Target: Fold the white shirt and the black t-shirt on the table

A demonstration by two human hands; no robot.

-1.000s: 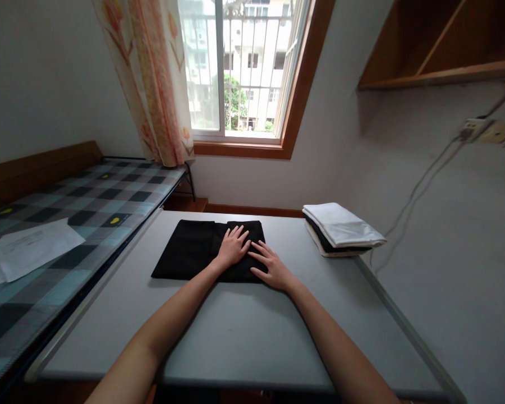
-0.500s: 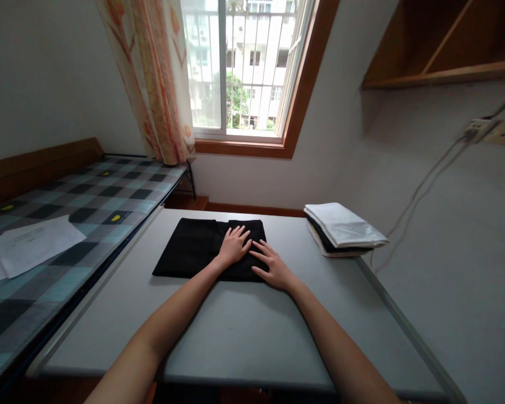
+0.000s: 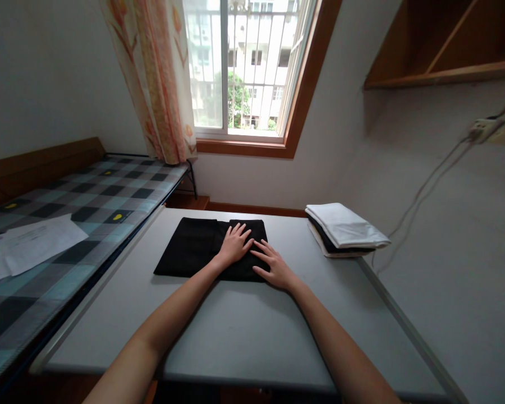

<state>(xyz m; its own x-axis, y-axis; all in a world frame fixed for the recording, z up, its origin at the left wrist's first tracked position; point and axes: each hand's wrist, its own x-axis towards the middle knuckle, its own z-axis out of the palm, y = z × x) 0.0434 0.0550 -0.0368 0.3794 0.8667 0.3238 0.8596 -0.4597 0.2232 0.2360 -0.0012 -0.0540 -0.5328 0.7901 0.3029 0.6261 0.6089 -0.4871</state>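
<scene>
A folded black cloth (image 3: 189, 247) lies flat on the white table (image 3: 244, 336), its right part folded over toward the middle. My left hand (image 3: 234, 244) rests on the cloth right of its centre, palm down with fingers spread. At the cloth's right edge, my right hand (image 3: 274, 266) lies with its fingers apart, the fingertips on the cloth and close to my left hand. Neither hand grips anything.
A stack of folded cloths (image 3: 343, 227), white on top, sits at the table's back right. On the left is a bed (image 3: 130, 185) with a checked cover and white papers (image 3: 46, 244). A wall shelf (image 3: 446, 73) juts out at the upper right.
The whole view has shifted very slightly. Both hands keep their places on the black cloth, which has not visibly changed.
</scene>
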